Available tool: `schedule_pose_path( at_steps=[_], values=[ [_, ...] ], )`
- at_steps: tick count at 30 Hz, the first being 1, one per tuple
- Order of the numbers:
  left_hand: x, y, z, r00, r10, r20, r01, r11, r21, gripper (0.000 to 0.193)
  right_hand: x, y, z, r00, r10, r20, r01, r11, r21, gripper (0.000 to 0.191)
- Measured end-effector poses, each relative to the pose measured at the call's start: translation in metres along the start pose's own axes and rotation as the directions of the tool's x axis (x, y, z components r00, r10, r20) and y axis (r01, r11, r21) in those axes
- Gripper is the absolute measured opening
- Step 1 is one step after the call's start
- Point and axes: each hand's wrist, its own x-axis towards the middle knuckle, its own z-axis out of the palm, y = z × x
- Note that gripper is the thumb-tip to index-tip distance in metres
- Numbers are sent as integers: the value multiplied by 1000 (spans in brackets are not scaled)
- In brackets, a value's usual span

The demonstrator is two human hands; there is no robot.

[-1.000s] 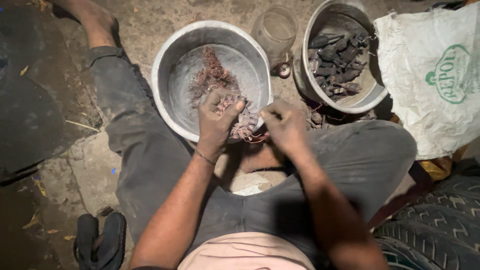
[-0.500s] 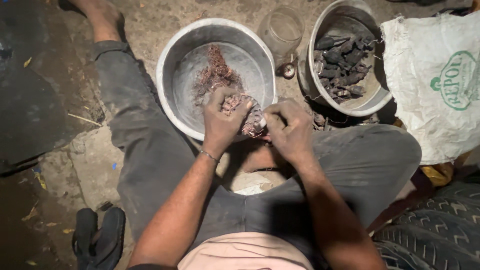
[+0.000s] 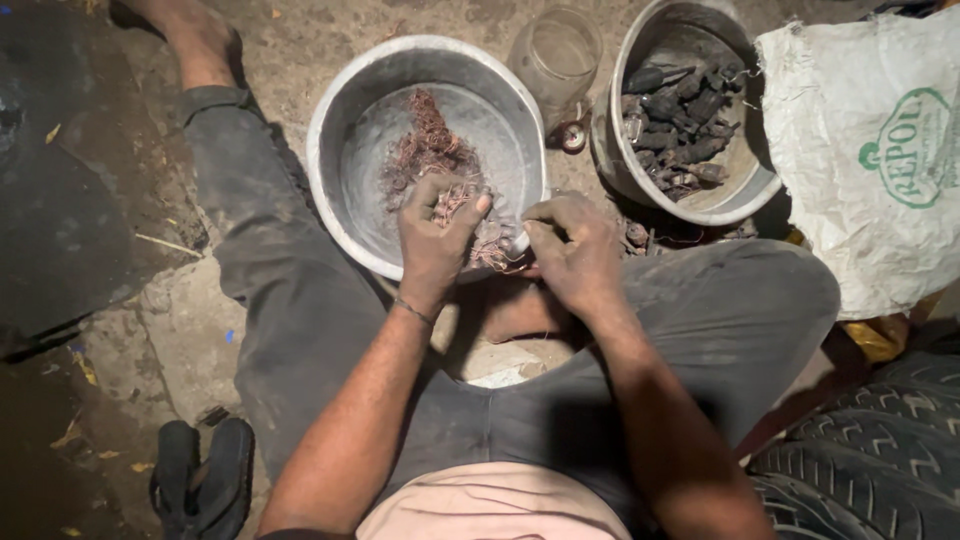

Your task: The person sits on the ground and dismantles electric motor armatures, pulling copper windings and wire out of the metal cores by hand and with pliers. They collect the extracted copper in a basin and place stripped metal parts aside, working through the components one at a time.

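A single head-worn camera looked almost straight down from close above the seated person's lap, facing the dirt floor (image 3: pixel 300 50). The forearms entered from six o'clock; the metal basin (image 3: pixel 345 130) lay toward twelve, a bucket (image 3: pixel 735 195) toward one.

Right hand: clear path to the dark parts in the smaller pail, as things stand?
Probably yes. The right hand is busy pulling the copper wire tangle with the left hand, but the pail sits just beyond it, open-topped, dark parts exposed, nothing lying between.
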Motion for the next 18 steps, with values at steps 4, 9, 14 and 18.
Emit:
schedule_pose_path(
  at_steps=[4,9,14,18],
  values=[
    [1,2,0,999,9,-38,-6,998,63,32,-1,6,0,997,-69,-41,68,997,-24,11],
    [0,3,-1,999,-25,44,27,998,-56,28,5,16,4,987,85,-136,-92,995,-44,14],
    [0,1,-1,996,-69,60,79,977,-196,28,4,11,2,987,-130,-98,116,983,-142,23],
    [0,-1,-2,970,-236,60,243,918,-314,27,3,3,1,995,67,75,-76,991,110,17]
  ],
)
